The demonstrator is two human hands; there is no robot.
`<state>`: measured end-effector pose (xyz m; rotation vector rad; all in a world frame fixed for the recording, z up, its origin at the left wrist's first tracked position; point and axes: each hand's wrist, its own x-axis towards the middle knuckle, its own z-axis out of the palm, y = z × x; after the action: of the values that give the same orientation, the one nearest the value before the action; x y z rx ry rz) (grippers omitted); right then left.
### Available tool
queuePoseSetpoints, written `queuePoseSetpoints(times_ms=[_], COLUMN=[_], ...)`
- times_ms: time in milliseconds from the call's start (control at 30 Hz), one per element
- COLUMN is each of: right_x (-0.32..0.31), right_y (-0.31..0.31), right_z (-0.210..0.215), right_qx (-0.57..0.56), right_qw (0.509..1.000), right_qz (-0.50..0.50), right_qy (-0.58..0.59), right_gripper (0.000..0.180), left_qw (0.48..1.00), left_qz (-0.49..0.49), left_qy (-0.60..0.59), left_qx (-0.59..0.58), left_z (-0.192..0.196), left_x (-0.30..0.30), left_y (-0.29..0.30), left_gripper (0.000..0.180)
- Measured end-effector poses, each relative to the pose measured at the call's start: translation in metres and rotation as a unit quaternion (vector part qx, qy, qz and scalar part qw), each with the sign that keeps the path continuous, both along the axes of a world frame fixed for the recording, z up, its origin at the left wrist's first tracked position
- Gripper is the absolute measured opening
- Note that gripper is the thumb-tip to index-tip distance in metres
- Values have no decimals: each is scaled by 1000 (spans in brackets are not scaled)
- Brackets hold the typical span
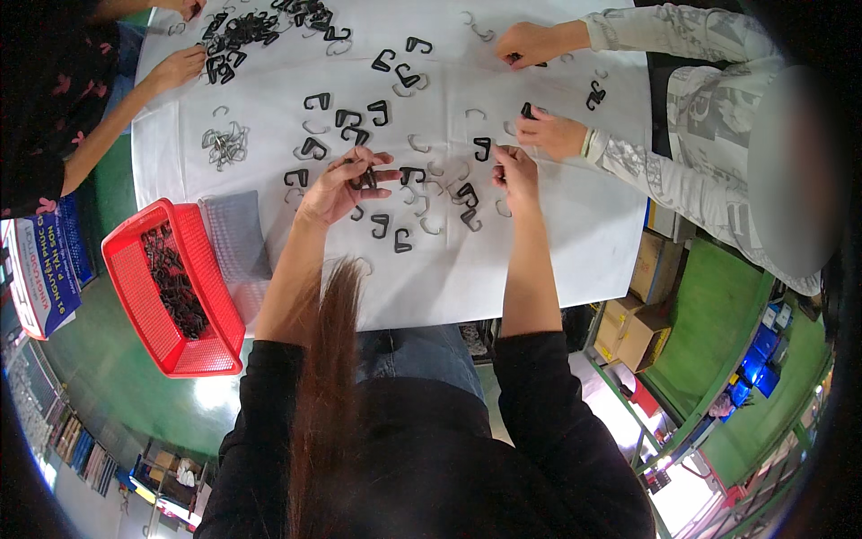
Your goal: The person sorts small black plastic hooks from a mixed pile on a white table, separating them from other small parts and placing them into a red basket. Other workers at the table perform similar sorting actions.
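My left hand (346, 186) is palm-up over the white table, fingers partly curled around a small black hook-shaped piece (366, 179). To its right, my right hand (517, 178) is closed in a pinch; what its fingertips hold is too small to make out. A black angular loop (482, 149) shows just left of those fingertips. Around both hands lie several more black loops, such as one black loop (381, 225) near my left wrist, and thin pale curved pieces (430, 225) between the hands.
A red plastic basket (235, 337) with dark pieces inside stands left of the white table (404, 301). At the far left is a heap of black pieces (247, 31); a pile of pale curved pieces (225, 145) lies nearer. Co-workers' hands work at the left and right sides.
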<state>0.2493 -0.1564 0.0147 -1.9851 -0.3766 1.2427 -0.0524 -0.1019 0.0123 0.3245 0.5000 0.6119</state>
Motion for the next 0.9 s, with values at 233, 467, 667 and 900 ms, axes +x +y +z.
queuePoseSetpoints(times_ms=[233, 467, 667, 900], right_x=[-37, -9, -6, -61], right_y=[32, -19, -71, -44], right_z=[-21, -1, -3, -22], right_qx=[-136, 104, 65, -125], right_qw=[877, 990, 996, 862], right_qz=[128, 40, 46, 237], right_qy=[-442, 90, 43, -431], right_gripper=[45, 37, 38, 42], left_qw=[661, 668, 967, 990], left_qz=[-113, -94, -130, -50], left_qy=[613, 583, 179, 114], left_qx=[417, 452, 128, 61], left_z=[-13, -29, -7, 3], left_x=[55, 61, 17, -16], left_y=[-18, -28, -19, -33], left_gripper=[27, 25, 19, 18])
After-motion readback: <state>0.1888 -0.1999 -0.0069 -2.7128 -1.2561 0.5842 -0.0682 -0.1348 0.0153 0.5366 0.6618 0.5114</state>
